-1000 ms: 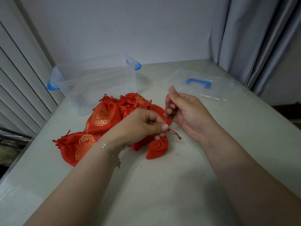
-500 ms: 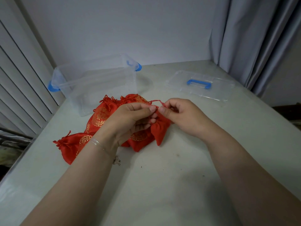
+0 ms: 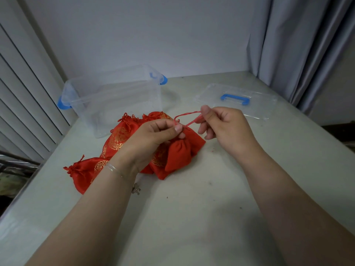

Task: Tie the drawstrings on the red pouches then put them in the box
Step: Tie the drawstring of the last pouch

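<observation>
Starting nearest the camera, two bare forearms reach out over the pale worktop (image 3: 192, 217), the left wrist wearing a thin bracelet (image 3: 117, 170). Just beyond, the left hand (image 3: 153, 135) curls its fingers and thumb round the gathered neck of a plain red pouch (image 3: 180, 152), which hangs slack below the grip and drapes onto the heap. The right hand (image 3: 224, 125) pinches the red drawstring (image 3: 189, 117) between thumb and forefinger, drawing a loop out to the right of the neck; its other fingers hang loosely bent.

By the look of it the pouch is light, limp cloth that folds wherever it is unsupported, so the neck, where the fabric is bunched firm, seems the sound place to hold. The cord looks thin and soft; a pinch close to the knot should likely give the most control, and a loose hold might let it slide.

Behind and left of the hands lies the heap of red pouches (image 3: 119, 137) with gold print, one more (image 3: 86, 169) lying apart toward the worktop's left edge. Farther back stands the clear box (image 3: 115, 98) with blue latches, no pouch visible in it. Its lid (image 3: 236, 100), blue handle up, lies flat well to the right, near the grey curtain (image 3: 299, 47)
</observation>
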A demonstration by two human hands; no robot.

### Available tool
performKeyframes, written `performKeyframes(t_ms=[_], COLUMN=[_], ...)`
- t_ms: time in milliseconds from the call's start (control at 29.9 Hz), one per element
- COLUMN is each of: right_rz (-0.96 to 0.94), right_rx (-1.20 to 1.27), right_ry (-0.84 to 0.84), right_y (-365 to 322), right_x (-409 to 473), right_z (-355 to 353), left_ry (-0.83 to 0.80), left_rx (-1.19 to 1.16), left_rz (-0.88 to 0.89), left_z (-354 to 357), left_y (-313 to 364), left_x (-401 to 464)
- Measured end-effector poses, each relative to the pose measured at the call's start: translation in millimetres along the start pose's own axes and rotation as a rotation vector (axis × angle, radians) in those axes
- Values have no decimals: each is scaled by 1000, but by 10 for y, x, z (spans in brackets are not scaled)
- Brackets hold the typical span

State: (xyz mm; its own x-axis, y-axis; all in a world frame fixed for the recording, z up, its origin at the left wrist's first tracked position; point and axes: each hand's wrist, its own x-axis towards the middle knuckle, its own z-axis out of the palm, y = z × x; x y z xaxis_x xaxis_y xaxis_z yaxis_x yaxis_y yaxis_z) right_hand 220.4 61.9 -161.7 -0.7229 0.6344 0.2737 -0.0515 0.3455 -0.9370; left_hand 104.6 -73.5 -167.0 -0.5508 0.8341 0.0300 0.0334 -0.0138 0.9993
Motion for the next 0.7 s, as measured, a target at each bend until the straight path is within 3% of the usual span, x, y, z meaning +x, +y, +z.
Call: performKeyframes(t_ms=[334,435,568,702], right_rz=[-151,-207,-180,-43], right_rx=[-555,-381,-79,-139], right_ry=[227,201,34,-151], right_y=[57,25,-37,-12], right_x=[0,-18,-16,31], right_z=[-141,-107,-106,-178], left_ry=[51,56,163,209], left_rx=[33,-74,-181,-235], left_rz=[-88,-95,-67,10], left_z=[5,-2,-51,-85], left_y=[-42,-45,-36,-11], left_x=[33,42,73,78])
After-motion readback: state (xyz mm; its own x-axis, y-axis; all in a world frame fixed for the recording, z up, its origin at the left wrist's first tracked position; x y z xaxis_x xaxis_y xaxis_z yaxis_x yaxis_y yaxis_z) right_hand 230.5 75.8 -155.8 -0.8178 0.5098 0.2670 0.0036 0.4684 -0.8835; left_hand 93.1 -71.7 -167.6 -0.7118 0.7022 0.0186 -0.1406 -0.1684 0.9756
